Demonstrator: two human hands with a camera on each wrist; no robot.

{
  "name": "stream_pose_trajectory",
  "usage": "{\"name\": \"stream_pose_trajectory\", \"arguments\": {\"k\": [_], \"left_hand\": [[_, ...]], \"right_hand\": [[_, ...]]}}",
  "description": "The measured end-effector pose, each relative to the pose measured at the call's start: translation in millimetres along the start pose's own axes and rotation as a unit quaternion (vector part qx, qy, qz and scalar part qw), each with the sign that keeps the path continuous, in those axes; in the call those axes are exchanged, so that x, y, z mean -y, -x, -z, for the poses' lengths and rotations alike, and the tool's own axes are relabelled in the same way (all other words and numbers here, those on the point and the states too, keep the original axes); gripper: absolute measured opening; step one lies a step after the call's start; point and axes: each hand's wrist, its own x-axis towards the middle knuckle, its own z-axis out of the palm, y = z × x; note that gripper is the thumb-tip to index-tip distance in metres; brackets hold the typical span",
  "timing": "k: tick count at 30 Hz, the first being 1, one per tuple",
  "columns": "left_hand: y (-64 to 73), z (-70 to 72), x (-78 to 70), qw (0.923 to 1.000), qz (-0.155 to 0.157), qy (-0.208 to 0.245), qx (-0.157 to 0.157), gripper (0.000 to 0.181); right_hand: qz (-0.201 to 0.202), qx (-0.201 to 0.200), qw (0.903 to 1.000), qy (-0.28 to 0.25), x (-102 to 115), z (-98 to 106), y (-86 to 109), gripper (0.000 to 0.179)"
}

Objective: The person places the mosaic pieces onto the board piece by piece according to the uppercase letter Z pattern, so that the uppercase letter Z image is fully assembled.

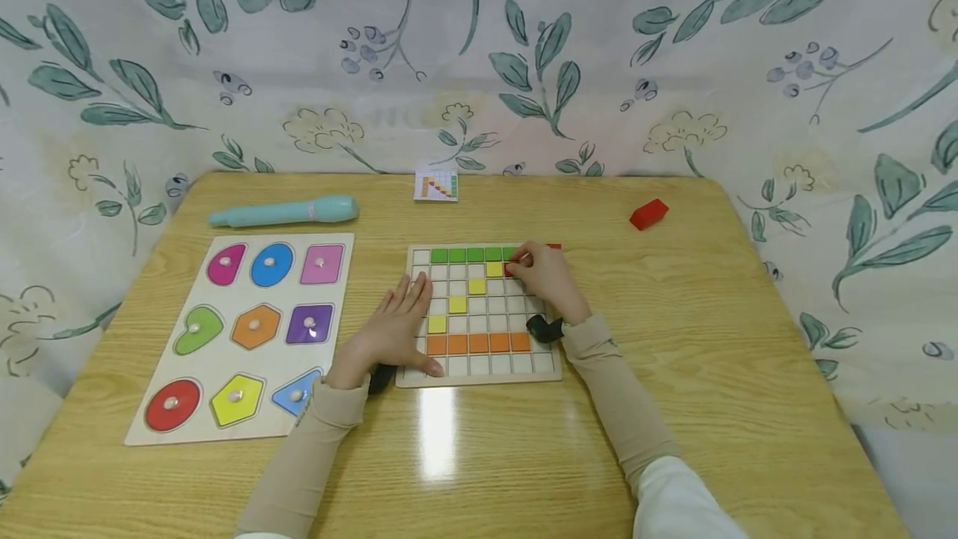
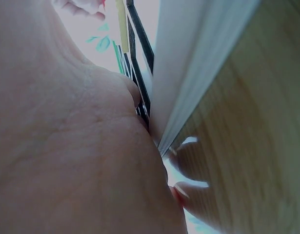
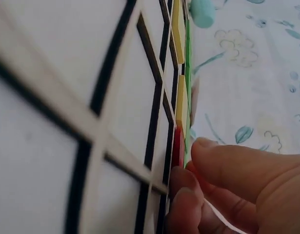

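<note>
A white grid board (image 1: 479,365) with a wooden frame lies on the table. It bears a far row of green tiles (image 1: 457,255), a diagonal of yellow tiles (image 1: 457,304) and a near row of orange tiles (image 1: 478,343). With fingers spread, my left hand (image 1: 391,329) rests on the board's left edge. My right hand (image 1: 550,277) pinches a small red tile (image 3: 177,148) at the upper right cells, beside the last yellow tile (image 3: 181,100). Its fingertips partly cover the red tile. More red (image 1: 554,246) shows at the board's far right corner, behind this hand.
Left of the board lies a knobbed shape puzzle (image 1: 247,273), partly under my left forearm. Beyond it is a light-blue pen-shaped object (image 1: 284,212). A small pattern card (image 1: 437,186) stands at the table's back edge, and a red block (image 1: 649,214) lies at the back right.
</note>
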Motion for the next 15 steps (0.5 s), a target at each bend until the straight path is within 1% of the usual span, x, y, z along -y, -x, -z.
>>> {"name": "stream_pose_trajectory", "arguments": {"k": [2,4,7,9,13,15], "left_hand": [[-0.2,0.2,-0.3,1.0000,-0.001,0.002,-0.001,0.137],[-0.5,0.0,-0.6,1.0000,-0.002,0.003,-0.002,0.137],[-1.2,-0.9,-1.0,1.0000,-0.003,-0.001,-0.001,0.137],[-1.3,-1.1,-1.1,1.0000,-0.002,-0.003,0.001,0.137],[-1.2,-0.5,-0.6,1.0000,0.001,0.000,0.004,0.137],[-0.9,0.0,-0.1,1.0000,0.003,0.001,0.006,0.136]], "right_hand": [[0.007,0.008,0.9999,0.001,0,0,-0.1,0.021],[0.012,0.015,0.9997,-0.012,-2,2,-1.3,0.022],[0.012,0.017,0.9995,-0.025,-10,9,-2.8,0.024],[0.002,0.005,0.9994,-0.033,-18,17,-3.1,0.025],[-0.016,-0.027,0.9990,-0.030,-33,35,-1.1,0.027],[-0.027,-0.027,0.9988,-0.029,-40,42,0.3,0.029]]}}
